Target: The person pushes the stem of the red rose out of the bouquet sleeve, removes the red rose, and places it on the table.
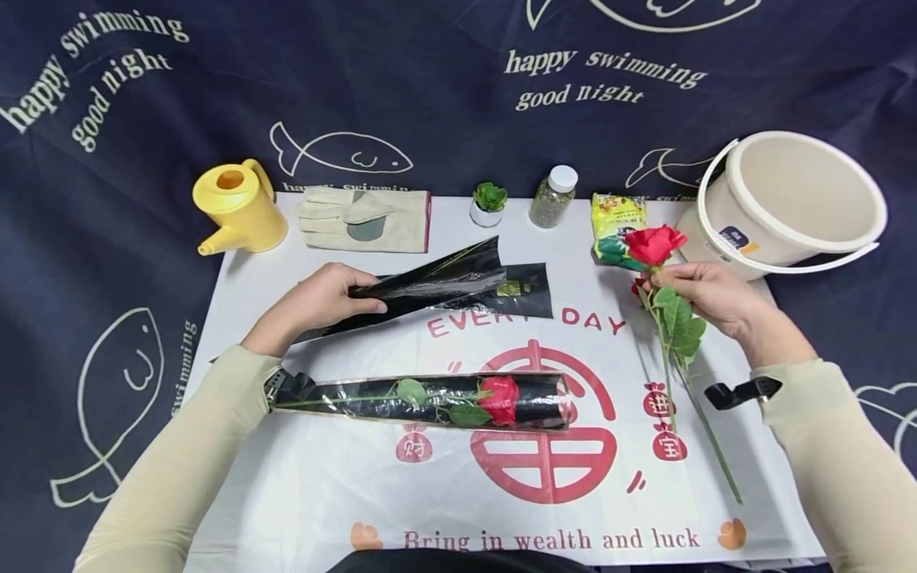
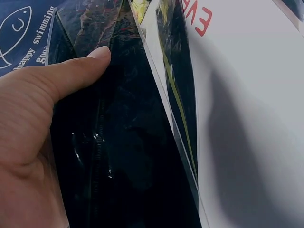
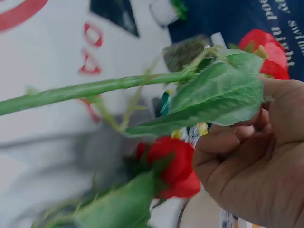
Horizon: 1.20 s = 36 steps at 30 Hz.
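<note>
My left hand grips a black plastic flower sleeve, its thumb lying along the top face. Under the raised sleeve is another black wrapper. In front, a red rose lies inside a clear-fronted black sleeve. My right hand pinches a red rose just below its bloom, with the long green stem trailing toward the front. A second red bloom shows close beside that hand in the right wrist view; in the head view it is mostly hidden.
Along the back stand a yellow watering can, work gloves, a small potted succulent, a white-capped jar and a yellow-green packet. A cream bucket leans at the back right, near my right hand.
</note>
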Available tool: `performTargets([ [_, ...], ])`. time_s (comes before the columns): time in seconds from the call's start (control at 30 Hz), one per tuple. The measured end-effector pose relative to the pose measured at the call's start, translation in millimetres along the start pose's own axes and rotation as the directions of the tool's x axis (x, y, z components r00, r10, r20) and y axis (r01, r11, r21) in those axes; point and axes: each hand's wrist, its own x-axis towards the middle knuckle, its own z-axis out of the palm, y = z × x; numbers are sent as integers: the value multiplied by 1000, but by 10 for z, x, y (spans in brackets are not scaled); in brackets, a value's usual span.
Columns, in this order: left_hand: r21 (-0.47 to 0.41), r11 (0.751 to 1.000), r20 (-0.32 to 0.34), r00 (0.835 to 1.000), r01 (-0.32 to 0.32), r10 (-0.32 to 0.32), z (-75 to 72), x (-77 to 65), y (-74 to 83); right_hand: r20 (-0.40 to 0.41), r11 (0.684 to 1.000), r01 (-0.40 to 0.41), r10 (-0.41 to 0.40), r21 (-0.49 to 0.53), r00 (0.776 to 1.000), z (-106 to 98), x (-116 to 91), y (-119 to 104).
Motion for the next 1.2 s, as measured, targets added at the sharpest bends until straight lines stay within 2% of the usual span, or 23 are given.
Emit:
performTargets([
  [0.13,-9,1000,8,1000,13,-13,19,22,1,-37,982,-67,61,-179,997,-39,-21,147],
  [0.23,-12,1000,12,1000,13,-13,38,30,-5,-73,945,-108,90,-309,993,-28,-36,246],
  [0.37,-6,1000,16,1000,1,-1,54,19,-6,-127,853,-135,81,-503,989,23,-26,349],
  [0.5,3,1000,22,1000,-4,4,67,12,-9,-149,765,-128,42,-632,988,72,8,415],
  [0.67,16,1000,23,1000,-1,0,75,13,-10,-151,725,-132,40,-676,988,138,49,468],
  [0.97,15,1000,40,999,5,-6,93,21,19,-189,680,-134,-7,-721,982,205,38,502],
  [1.03,16,1000,46,999,-2,1,100,25,23,-188,650,-128,-22,-749,982,219,26,464],
  [1.2,29,1000,74,997,-11,9,112,35,46,-178,535,-115,-68,-837,982,263,-54,236],
])
